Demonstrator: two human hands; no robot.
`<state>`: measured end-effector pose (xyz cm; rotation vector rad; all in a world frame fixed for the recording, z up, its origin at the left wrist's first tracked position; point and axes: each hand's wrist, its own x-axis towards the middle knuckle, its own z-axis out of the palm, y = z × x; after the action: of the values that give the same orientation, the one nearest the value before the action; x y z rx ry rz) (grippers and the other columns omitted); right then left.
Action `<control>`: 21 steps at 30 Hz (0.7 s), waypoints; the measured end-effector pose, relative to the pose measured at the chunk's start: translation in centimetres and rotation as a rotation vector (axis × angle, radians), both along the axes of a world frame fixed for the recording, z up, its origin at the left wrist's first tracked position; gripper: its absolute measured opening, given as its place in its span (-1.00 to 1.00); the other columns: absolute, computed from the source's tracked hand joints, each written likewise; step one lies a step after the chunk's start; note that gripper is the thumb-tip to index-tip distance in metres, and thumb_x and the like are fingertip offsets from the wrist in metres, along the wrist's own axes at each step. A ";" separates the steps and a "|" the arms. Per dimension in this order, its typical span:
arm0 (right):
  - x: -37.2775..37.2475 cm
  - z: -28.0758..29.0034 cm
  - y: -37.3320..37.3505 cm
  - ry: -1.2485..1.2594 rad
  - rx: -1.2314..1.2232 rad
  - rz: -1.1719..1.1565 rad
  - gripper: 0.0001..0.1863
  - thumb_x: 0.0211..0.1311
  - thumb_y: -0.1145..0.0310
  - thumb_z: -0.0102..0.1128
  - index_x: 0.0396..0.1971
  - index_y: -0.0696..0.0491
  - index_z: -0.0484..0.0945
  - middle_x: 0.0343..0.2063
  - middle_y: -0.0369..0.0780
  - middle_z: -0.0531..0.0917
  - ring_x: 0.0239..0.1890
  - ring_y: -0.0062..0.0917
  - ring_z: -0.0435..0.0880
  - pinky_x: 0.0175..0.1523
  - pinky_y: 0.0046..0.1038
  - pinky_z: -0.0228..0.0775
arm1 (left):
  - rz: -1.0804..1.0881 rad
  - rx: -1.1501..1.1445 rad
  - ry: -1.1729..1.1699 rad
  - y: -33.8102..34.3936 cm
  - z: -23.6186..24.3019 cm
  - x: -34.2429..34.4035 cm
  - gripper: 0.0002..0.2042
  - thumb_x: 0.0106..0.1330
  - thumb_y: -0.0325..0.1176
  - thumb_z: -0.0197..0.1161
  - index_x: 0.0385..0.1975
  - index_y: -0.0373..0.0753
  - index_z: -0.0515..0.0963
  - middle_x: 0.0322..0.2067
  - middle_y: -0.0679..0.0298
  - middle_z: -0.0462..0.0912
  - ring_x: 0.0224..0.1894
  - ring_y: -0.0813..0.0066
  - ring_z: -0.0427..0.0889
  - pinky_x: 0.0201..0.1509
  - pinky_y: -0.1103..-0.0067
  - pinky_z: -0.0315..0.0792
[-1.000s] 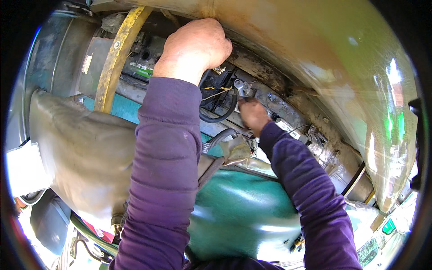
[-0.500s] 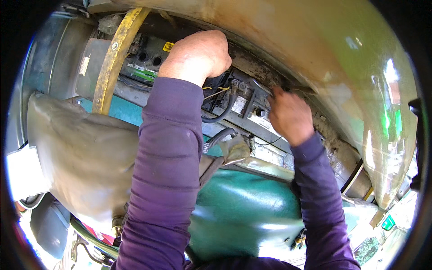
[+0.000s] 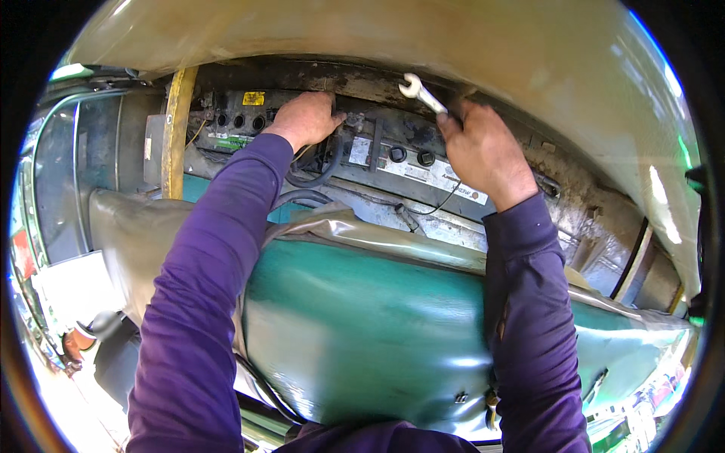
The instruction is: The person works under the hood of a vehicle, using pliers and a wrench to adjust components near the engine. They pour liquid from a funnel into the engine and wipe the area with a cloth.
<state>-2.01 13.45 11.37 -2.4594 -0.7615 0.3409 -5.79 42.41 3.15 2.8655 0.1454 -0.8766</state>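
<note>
Two dark vehicle batteries lie in a row in a recess: the left battery point(image 3: 236, 124) has a green label and round holes on top, the right battery point(image 3: 408, 155) a white label and black caps. My left hand point(image 3: 306, 119) is closed between them, beside the terminal end of a thick black cable point(image 3: 331, 167). What its fingers grip is hidden. Over the right battery, my right hand point(image 3: 487, 147) grips an open-end wrench point(image 3: 423, 93). The wrench's jaw points up and left, clear of the terminals.
A yellow worn post point(image 3: 177, 124) stands at the left. Brown sheeting point(image 3: 325, 226) and a green panel point(image 3: 377, 325) lie between me and the batteries. A brownish panel point(image 3: 377, 30) overhangs the recess. A thin wire point(image 3: 442, 202) hangs before the right battery.
My head view has shifted and turned. The right hand has lifted the wrench off the battery top, so its jaw now shows. My left hand has lowered beside the cable end.
</note>
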 end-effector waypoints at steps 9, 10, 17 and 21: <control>0.8 2.8 0.0 0.193 0.092 -0.126 -0.71 0.16 0.27 0.15 -0.39 0.21 0.68 -0.29 0.08 0.71 -0.13 -0.02 0.71 0.02 -0.08 0.58 | -0.107 0.254 0.039 -3.2 -0.3 -0.6 -0.64 0.50 -0.21 -0.01 0.06 -0.35 0.52 -0.04 -0.19 0.66 0.05 -0.09 0.65 0.15 0.16 0.52; 0.9 2.8 -0.1 0.215 0.083 -0.130 -0.71 0.15 0.27 0.15 -0.39 0.21 0.68 -0.29 0.08 0.71 -0.14 -0.01 0.71 0.02 -0.08 0.58 | -0.088 0.244 0.046 -3.3 -0.4 -0.6 -0.63 0.51 -0.20 -0.04 0.05 -0.35 0.53 -0.04 -0.18 0.66 0.05 -0.09 0.65 0.16 0.17 0.51; 0.7 3.3 0.2 0.172 0.128 -0.062 -0.71 0.13 0.29 0.15 -0.39 0.23 0.69 -0.33 0.10 0.71 -0.16 0.02 0.71 0.01 -0.07 0.58 | 0.120 0.087 0.028 -2.0 -1.3 -0.7 -0.55 0.56 -0.10 -0.13 0.04 -0.35 0.56 0.02 -0.16 0.63 0.09 -0.10 0.61 0.23 0.19 0.46; 0.8 3.1 0.2 0.276 0.110 -0.123 -0.72 0.16 0.30 0.14 -0.38 0.24 0.66 -0.34 0.13 0.69 -0.16 0.05 0.70 0.00 -0.05 0.55 | -0.063 0.070 -0.047 -1.1 -1.2 -0.8 -0.55 0.51 -0.10 -0.02 0.13 -0.36 0.49 0.06 -0.20 0.59 0.14 -0.12 0.57 0.27 0.18 0.43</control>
<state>-1.24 13.65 14.44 -2.2809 -0.4968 0.5622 -6.55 41.34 1.95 2.9683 0.0834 -0.8304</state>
